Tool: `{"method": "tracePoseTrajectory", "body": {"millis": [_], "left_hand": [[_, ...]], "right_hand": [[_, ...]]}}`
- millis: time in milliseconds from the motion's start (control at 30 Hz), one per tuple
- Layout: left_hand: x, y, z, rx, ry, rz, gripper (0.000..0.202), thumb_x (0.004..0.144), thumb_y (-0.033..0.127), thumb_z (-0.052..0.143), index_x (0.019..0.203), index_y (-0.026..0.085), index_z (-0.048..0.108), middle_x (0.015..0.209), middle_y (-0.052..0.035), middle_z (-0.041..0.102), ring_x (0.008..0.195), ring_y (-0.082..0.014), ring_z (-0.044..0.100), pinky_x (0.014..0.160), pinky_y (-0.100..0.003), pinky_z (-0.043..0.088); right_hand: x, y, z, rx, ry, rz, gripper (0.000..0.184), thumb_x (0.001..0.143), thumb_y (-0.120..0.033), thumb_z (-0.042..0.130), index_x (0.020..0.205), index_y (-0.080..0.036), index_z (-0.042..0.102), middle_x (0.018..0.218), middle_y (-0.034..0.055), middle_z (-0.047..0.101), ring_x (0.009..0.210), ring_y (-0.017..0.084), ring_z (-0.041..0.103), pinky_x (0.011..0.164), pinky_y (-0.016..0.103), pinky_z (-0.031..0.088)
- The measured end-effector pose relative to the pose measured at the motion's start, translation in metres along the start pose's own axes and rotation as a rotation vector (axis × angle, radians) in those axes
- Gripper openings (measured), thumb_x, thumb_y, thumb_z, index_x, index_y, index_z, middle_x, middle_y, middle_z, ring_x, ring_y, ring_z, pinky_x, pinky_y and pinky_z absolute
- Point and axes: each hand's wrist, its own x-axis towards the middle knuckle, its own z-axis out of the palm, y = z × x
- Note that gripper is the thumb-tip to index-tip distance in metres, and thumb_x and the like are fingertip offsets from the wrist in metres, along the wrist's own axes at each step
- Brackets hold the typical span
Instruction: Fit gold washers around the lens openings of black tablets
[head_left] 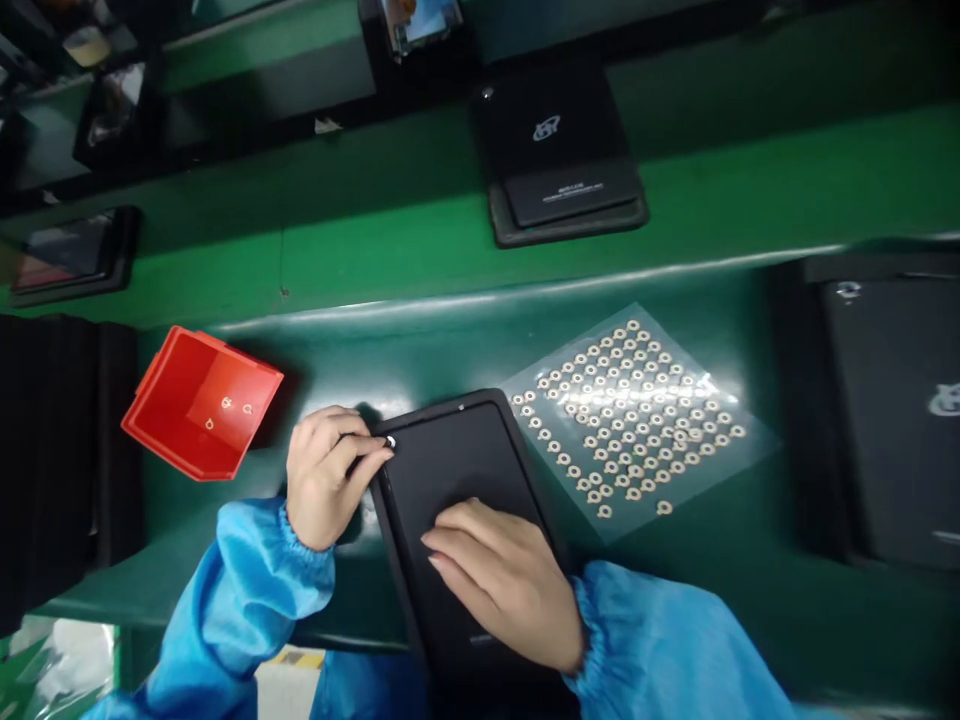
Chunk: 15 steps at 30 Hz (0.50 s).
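Observation:
A black tablet (450, 455) lies in a dark tray-like surround (517, 425) at the bench's near edge, back cover apparently up. My left hand (330, 475) is at its upper left corner, thumb and forefinger pinched on a small whitish ring sticker (391, 441). Whether the ring is stuck down there cannot be seen. My right hand (506, 580) rests over the middle of the tablet, fingers stretched and slightly bent, holding nothing visible. To the right of the tablet lies a clear sheet (622, 525) bearing rows of small ring stickers (626, 458).
A red bin (176, 390) with a few small pieces inside stands left of my hand. Black tablets (900, 420) are stacked at the right. Another tablet (562, 150) rests on the green ledge (360, 245) behind. Dark stacked items (60, 450) stand at far left.

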Motion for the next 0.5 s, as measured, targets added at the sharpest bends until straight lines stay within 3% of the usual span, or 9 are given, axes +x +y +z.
{"method": "tracePoseTrajectory", "body": {"millis": [133, 233, 367, 433, 500], "left_hand": [[-0.003, 0.0, 0.001, 0.044, -0.05, 0.058, 0.015, 0.079, 0.015, 0.073, 0.091, 0.02, 0.064, 0.095, -0.0046, 0.068, 0.114, -0.0246, 0.058, 0.094, -0.041, 0.045], [-0.014, 0.003, 0.005, 0.075, -0.083, 0.023, 0.013, 0.084, 0.015, 0.067, 0.096, 0.021, 0.065, 0.115, -0.0086, 0.066, 0.135, -0.0293, 0.042, 0.108, -0.051, 0.032], [-0.025, 0.003, 0.006, 0.047, -0.161, 0.0, 0.025, 0.09, 0.012, 0.055, 0.112, 0.02, 0.063, 0.127, -0.0117, 0.063, 0.142, -0.0282, 0.031, 0.114, -0.054, 0.024], [-0.023, 0.0, 0.005, 0.042, -0.178, 0.044, 0.027, 0.089, 0.014, 0.058, 0.115, 0.018, 0.062, 0.126, -0.0127, 0.064, 0.14, -0.0287, 0.035, 0.115, -0.053, 0.023], [-0.015, -0.004, 0.003, 0.03, -0.168, 0.108, 0.024, 0.085, 0.015, 0.064, 0.109, 0.019, 0.065, 0.12, -0.0106, 0.068, 0.127, -0.0266, 0.053, 0.116, -0.051, 0.023]], "right_hand": [[0.001, -0.001, -0.007, 0.021, -0.006, 0.009, 0.027, 0.101, -0.019, 0.039, 0.085, -0.017, 0.061, 0.078, 0.0028, 0.061, 0.069, 0.016, 0.052, 0.062, 0.03, 0.039], [0.004, -0.003, -0.008, 0.023, -0.006, 0.016, 0.031, 0.102, -0.021, 0.036, 0.083, -0.017, 0.061, 0.076, 0.0026, 0.061, 0.067, 0.016, 0.051, 0.063, 0.031, 0.038], [0.005, -0.003, -0.007, 0.033, -0.004, 0.027, 0.032, 0.102, -0.021, 0.035, 0.083, -0.017, 0.06, 0.076, 0.0022, 0.06, 0.068, 0.016, 0.05, 0.063, 0.031, 0.036], [0.004, -0.002, -0.006, 0.024, -0.008, 0.023, 0.031, 0.102, -0.02, 0.036, 0.083, -0.017, 0.061, 0.076, 0.0023, 0.06, 0.068, 0.017, 0.049, 0.062, 0.031, 0.035], [0.004, -0.002, -0.006, 0.011, -0.008, 0.015, 0.031, 0.101, -0.02, 0.036, 0.083, -0.017, 0.06, 0.077, 0.0026, 0.059, 0.068, 0.017, 0.049, 0.061, 0.031, 0.035]]}}
